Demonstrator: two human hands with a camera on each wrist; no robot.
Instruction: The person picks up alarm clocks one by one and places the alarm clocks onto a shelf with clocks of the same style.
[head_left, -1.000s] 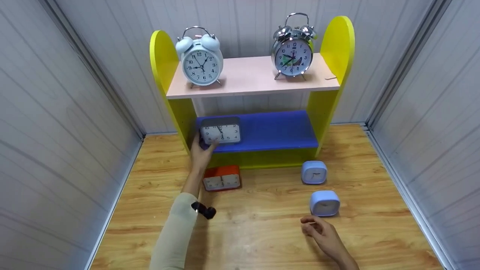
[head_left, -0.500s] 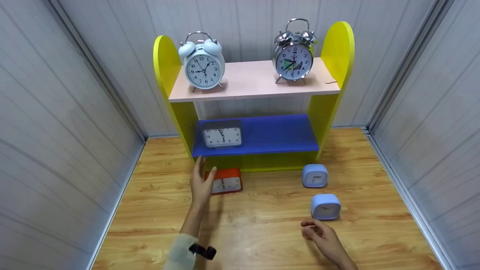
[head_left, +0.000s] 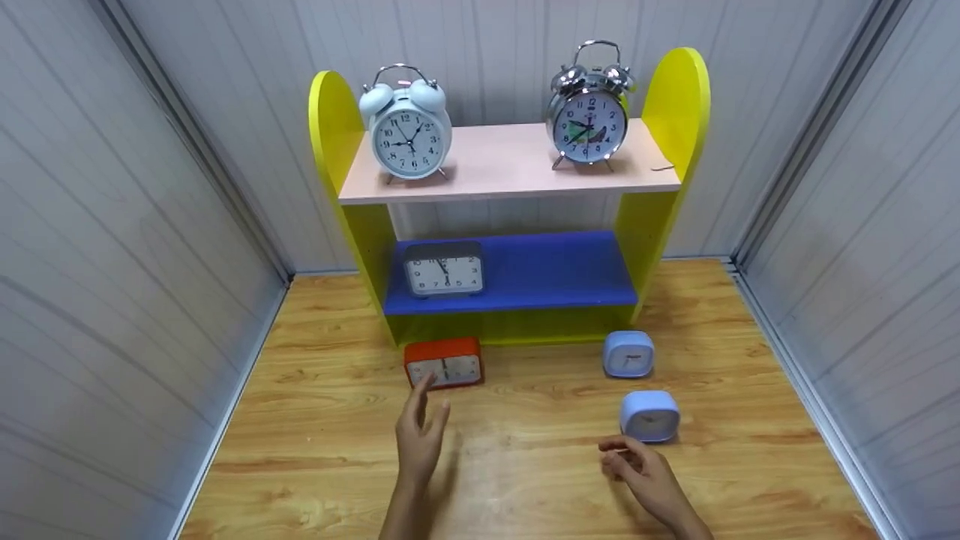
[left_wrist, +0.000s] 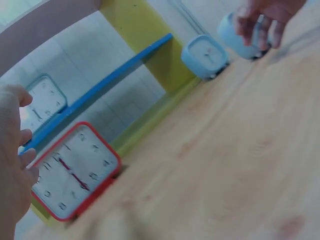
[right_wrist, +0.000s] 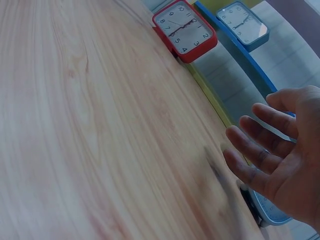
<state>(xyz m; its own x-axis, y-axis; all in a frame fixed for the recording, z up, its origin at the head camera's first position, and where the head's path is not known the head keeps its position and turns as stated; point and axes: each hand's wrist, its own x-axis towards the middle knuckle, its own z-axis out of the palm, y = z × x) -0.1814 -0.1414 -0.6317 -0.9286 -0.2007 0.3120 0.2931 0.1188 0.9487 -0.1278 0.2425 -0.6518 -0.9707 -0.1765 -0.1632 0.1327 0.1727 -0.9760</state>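
Observation:
My left hand point(head_left: 420, 442) hovers above the floor just in front of a red rectangular clock point(head_left: 444, 351), its fingers loosely extended and holding nothing. That clock stands upright before the shelf's lower left end. On the blue lower shelf point(head_left: 555, 270), at the left, sits a dark grey rectangular clock point(head_left: 444, 270). At the right, my right hand point(head_left: 649, 480) is relaxed and holds nothing; it lies just in front of the nearer light blue clock point(head_left: 650, 417). A second light blue clock point(head_left: 628, 354) stands behind it, by the shelf base.
The pink top shelf point(head_left: 499, 161) carries a white twin-bell alarm clock point(head_left: 410, 139) at left and a silver twin-bell alarm clock point(head_left: 589, 124) at right. Yellow side panels point(head_left: 679, 112) bound the unit. Pale panelled walls point(head_left: 135, 225) enclose the wooden floor point(head_left: 517, 465).
My left hand has let go of the grey clock, leaving it on the blue shelf, and has drawn back toward me, down past the red clock. The right hand has barely moved.

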